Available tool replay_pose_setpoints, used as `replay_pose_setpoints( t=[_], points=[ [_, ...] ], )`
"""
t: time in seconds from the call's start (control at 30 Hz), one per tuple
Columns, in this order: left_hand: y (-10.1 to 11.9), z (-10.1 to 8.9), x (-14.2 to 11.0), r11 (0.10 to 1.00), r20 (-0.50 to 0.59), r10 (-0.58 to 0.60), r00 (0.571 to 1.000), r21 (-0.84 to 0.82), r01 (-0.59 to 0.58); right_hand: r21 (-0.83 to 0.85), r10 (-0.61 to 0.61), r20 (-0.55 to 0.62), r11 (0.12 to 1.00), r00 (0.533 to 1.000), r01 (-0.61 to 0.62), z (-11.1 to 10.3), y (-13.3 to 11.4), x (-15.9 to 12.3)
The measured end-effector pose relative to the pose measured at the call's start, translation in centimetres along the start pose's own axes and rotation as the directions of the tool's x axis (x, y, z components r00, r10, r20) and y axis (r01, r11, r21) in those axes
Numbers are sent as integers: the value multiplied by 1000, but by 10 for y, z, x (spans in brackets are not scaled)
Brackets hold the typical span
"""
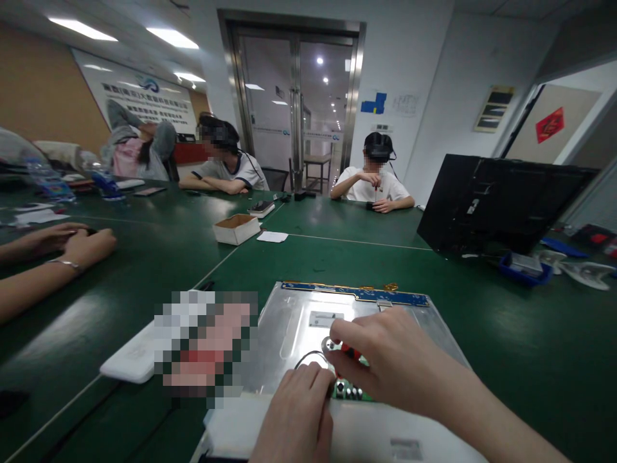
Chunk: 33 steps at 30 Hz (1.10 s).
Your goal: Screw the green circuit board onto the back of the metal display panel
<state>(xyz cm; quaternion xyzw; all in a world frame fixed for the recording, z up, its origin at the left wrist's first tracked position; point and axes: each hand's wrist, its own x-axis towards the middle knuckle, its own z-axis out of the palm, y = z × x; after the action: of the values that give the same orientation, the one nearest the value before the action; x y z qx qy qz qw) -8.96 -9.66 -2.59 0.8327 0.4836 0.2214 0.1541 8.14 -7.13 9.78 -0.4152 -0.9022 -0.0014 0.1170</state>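
A flat display panel (284, 341) with a bare silver metal back lies in front of me, a blue circuit strip (405, 297) along its far edge. On its near part sits a green circuit board (341, 390), largely covered by my hands. My right hand (385, 360) is closed over the board, fingers bent around a small red-and-black tool (351, 351) whose tip is hidden. My left hand (303, 399) rests at the board's left side, fingers curled and together; what they hold, if anything, is hidden. A thin dark wire (311, 354) loops beside its fingertips.
White film (385, 421) covers the panel's near edge. To the left lie a white slab-like object (132, 360) and a blurred-out item. A small open box (236, 230), paper (272, 236), a black monitor (496, 206) and a blue tray (525, 269) stand farther off. Other people sit around the table.
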Motion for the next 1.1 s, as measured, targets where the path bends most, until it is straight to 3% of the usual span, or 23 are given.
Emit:
replay_pose_setpoints(
  t=[0.23,0.37,0.57,0.8,0.97,1.1],
  points=[
    [1,0,0,1000,-17,18,1000,9,-18,127,-46,11,991,999,44,-9,-2,-5],
    [-3,4,-1,998,-61,56,997,2,-56,80,-30,8,996,1000,30,-6,0,-5],
    [-1,0,0,1000,8,-2,1000,1,2,-6,-11,19,1000,1000,11,-2,1,-1],
    [0,2,0,1000,-4,20,1000,13,-20,88,-42,11,995,999,41,-5,-2,-4],
    [-3,3,-2,998,-45,49,998,30,-47,54,-30,-6,998,1000,30,-4,0,-3],
    [-2,2,-1,1000,-17,24,1000,19,-24,3,4,2,1000,1000,-4,-2,1,-1]
  ],
)
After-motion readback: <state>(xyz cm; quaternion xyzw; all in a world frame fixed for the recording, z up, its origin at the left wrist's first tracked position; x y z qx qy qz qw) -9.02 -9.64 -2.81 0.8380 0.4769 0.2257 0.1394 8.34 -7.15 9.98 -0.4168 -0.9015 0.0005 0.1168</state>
